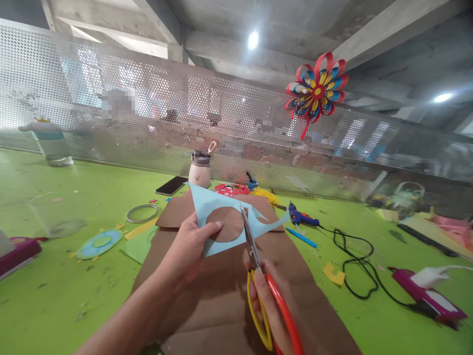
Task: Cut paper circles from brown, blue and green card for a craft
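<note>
My left hand (192,241) pinches a light blue sheet (207,204) together with a round brown cardboard disc (227,224), thumb on top of the disc. My right hand (268,291) is closed round the handles, one yellow and one red, of a pair of scissors (252,244). The blades point away from me and lie at the right side of the disc, against the blue sheet. A curved strip of the sheet hangs off to the right of the blades. Below both hands lies a large piece of brown cardboard (207,305).
Behind the cardboard stand a phone (171,186) and a white bottle (200,170). On the right are a blue glue gun (303,216), its black cord, a blue pen (301,237) and a purple power strip (428,296). A metal ring (142,213) lies left. A perforated screen (236,118) rises behind.
</note>
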A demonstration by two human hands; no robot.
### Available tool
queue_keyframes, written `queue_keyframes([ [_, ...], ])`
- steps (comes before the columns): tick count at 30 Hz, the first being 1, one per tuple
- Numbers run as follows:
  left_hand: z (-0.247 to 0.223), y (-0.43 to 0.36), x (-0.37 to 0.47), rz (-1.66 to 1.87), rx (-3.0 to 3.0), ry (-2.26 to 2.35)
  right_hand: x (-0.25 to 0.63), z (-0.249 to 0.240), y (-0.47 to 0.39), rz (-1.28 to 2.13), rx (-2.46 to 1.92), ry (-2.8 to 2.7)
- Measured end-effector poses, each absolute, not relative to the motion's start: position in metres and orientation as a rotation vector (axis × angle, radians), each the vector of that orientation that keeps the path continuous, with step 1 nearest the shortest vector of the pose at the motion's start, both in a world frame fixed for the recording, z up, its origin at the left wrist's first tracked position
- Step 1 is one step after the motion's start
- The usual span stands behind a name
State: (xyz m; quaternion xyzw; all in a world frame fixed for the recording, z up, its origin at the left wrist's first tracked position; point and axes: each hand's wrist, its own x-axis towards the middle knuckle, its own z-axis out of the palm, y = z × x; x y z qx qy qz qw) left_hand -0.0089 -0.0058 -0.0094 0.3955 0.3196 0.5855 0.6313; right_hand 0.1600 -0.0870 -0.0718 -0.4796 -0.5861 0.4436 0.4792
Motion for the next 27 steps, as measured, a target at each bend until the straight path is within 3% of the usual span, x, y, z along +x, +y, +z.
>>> queue_keyframes([
  [27, -0.007, 0.004, -0.026, 1.132, 0.989, 0.686, 0.169, -0.051, -0.088, 1.01, -1.191, -1.555],
])
